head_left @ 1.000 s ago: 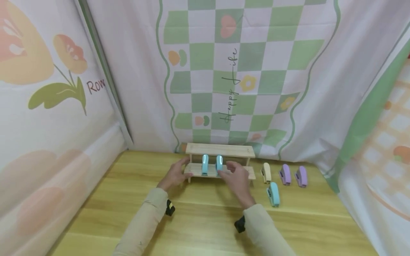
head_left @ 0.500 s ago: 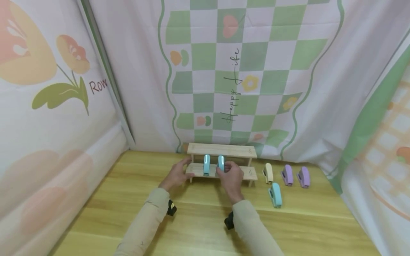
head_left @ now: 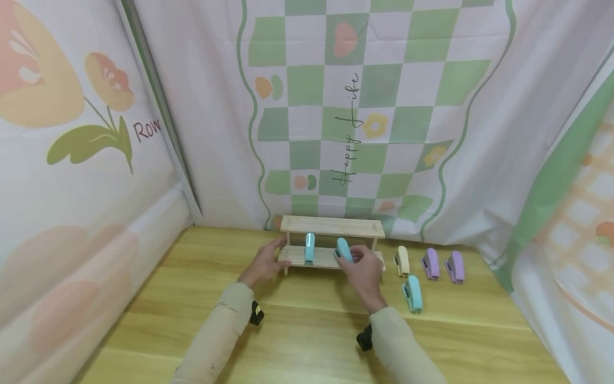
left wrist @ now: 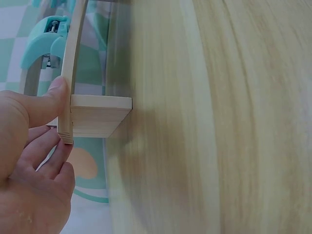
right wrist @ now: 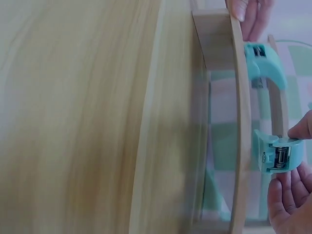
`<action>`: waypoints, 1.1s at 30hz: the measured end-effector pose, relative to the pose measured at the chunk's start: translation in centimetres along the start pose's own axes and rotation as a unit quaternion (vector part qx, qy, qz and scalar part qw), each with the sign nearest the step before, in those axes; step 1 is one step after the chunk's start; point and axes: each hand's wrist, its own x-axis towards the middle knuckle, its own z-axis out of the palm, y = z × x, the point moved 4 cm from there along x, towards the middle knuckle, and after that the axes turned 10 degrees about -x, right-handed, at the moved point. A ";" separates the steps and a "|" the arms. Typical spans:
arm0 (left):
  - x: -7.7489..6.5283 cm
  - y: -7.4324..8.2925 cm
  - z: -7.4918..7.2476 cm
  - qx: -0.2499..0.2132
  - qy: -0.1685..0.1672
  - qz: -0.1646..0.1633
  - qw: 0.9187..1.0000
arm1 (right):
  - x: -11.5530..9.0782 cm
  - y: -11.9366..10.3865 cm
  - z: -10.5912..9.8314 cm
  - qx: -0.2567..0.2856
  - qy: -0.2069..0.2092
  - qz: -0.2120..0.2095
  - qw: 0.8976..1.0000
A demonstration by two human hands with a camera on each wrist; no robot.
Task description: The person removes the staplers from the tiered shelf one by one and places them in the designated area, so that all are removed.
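Observation:
A two-tier wooden rack (head_left: 331,226) stands at the back of the table. My left hand (head_left: 263,262) grips the left end of its lower shelf, the thumb (left wrist: 56,92) on the upper face and fingers curled at the end. One light blue stapler (head_left: 309,248) stands upright on the lower shelf. My right hand (head_left: 362,268) pinches a second light blue stapler (head_left: 343,249) to its right, turned at an angle over that shelf. In the right wrist view that held stapler (right wrist: 280,155) sits between thumb and fingers; whether its base touches the shelf is hard to tell.
Right of the rack, a cream stapler (head_left: 401,261) and two purple staplers, the nearer one (head_left: 430,263) and the outer one (head_left: 455,266), stand in a row on the wooden table (head_left: 297,336). Another light blue stapler (head_left: 413,293) stands in front of them. A checkered cloth (head_left: 345,133) hangs behind.
My right hand has taken hold of the second light blue stapler, moved it right along the lower shelf and turned it. My left hand keeps its place on the rack.

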 end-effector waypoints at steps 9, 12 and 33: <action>0.0 0.3 -0.1 -0.001 0.006 -0.001 1.000 | 0.2 2.9 -6.3 -0.018 0.013 0.018 1.000; 0.0 0.4 -0.2 -0.002 0.005 0.002 1.000 | 0.4 4.2 -8.4 -0.031 0.032 0.015 0.999; -0.2 0.1 0.1 0.014 0.001 0.000 1.000 | -0.9 13.7 -16.5 -0.094 0.079 0.140 0.983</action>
